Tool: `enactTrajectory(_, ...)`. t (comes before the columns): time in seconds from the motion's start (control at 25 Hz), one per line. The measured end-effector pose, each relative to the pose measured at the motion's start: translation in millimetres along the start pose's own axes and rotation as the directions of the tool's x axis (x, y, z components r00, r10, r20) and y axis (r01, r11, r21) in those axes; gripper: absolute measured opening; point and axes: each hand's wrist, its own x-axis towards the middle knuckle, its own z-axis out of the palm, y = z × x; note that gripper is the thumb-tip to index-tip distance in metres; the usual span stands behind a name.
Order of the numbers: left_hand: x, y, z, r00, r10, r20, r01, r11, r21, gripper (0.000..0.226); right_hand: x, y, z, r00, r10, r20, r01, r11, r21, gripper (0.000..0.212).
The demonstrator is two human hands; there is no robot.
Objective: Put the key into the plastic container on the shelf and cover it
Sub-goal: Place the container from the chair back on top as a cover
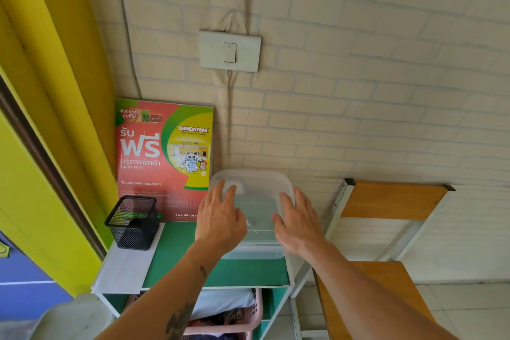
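Note:
A clear plastic container [256, 188] with its translucent lid on stands at the right end of the green shelf top [176, 254], against the wall. Through the lid I make out a small metal key [251, 221] inside, faint. My left hand [219, 219] lies flat on the lid's left side, fingers spread. On the lid's right side rests my right hand [299, 222], also flat with fingers apart. Neither hand grips anything.
A black mesh pen holder [133, 222] sits on white paper at the shelf's left. A red laundry poster [162, 157] leans on the wall behind. A pink basket [234, 320] fills the lower shelf. A wooden chair [386, 199] stands to the right. A light switch [230, 51] is on the wall above.

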Motion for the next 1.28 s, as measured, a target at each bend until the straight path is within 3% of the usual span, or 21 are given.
enactTrajectory(0.16, 17.3, -8.9, 1.6, 0.987, 0.133, 0.096, -0.143, 0.983, 0.112, 0.067, 15.7, -1.1, 0.5, 0.998, -0.051, 0.023, 0.051, 0.999, -0.006, 0.068)
enactTrajectory(0.32, 21.5, -14.1, 9.4, 0.971, 0.114, 0.208, -0.155, 0.969, 0.19, 0.074, 24.1, 6.1, 11.7, 0.993, -0.048, 0.106, 0.052, 0.998, -0.034, 0.077)
enactTrajectory(0.68, 26.0, -12.8, 13.2, 0.96, 0.088, 0.266, -0.185, 0.911, 0.368, 0.072, 28.2, 10.9, 23.4, 0.994, -0.044, 0.099, 0.05, 0.997, -0.065, 0.081)
enactTrajectory(1.08, 26.1, -5.7, -0.1, 0.947, 0.084, 0.311, -0.192, 0.923, 0.335, 0.071, 23.7, 6.1, 1.5, 0.981, -0.019, 0.191, 0.034, 0.996, -0.079, 0.08)
enactTrajectory(1.28, 18.2, 10.1, -16.5, 0.965, 0.059, 0.254, -0.13, 0.953, 0.273, 0.068, 3.9, 15.8, -36.0, 0.991, -0.006, 0.13, 0.002, 1.0, 0.03, 0.075)
